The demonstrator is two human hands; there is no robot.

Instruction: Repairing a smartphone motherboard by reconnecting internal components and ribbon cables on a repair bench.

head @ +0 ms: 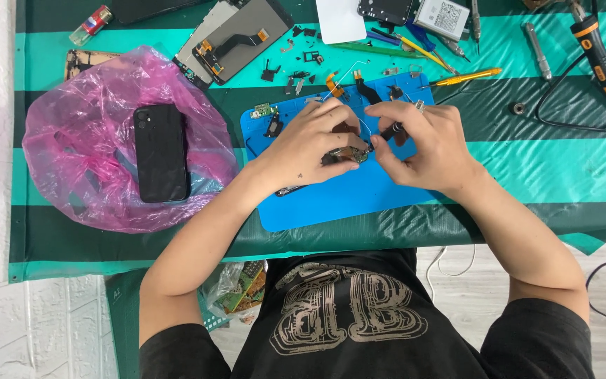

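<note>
My left hand (310,140) rests on a blue work mat (345,196) and pinches a small circuit board (348,155) at the mat's middle. My right hand (426,144) holds a thin dark tool (392,130) whose tip meets that board. The two hands touch over the board, and their fingers hide most of it. Small phone parts lie on the mat's far edge: a green board piece (264,111) and orange flex cables (334,84).
A black phone (160,152) lies on a pink plastic bag (71,140) at the left. A disassembled phone screen (229,38), loose small parts, a yellow pen-like tool (466,76), screwdrivers, a corded orange-black tool (597,56) and a battery (443,15) lie along the far side of the striped green tablecloth.
</note>
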